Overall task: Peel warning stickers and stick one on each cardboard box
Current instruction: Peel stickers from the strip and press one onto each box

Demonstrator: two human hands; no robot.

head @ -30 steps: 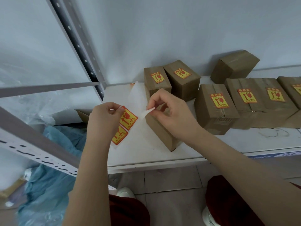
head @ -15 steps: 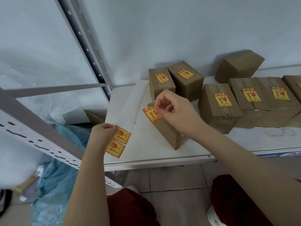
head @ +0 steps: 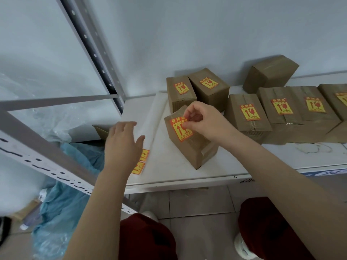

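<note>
Pressing warning sticker [head: 180, 129] onto near box [head: 189, 139], right hand [head: 203, 121] pinching its edge; left hand [head: 122, 145] released. Behind that box, six labelled; bare box [head: 270, 73] remaining.

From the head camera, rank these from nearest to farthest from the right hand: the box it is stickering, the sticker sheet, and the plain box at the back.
1. Box being stickered, under the right hand.
2. Sticker sheet, left, partly behind the left hand.
3. Plain box, back right against the wall.
</note>
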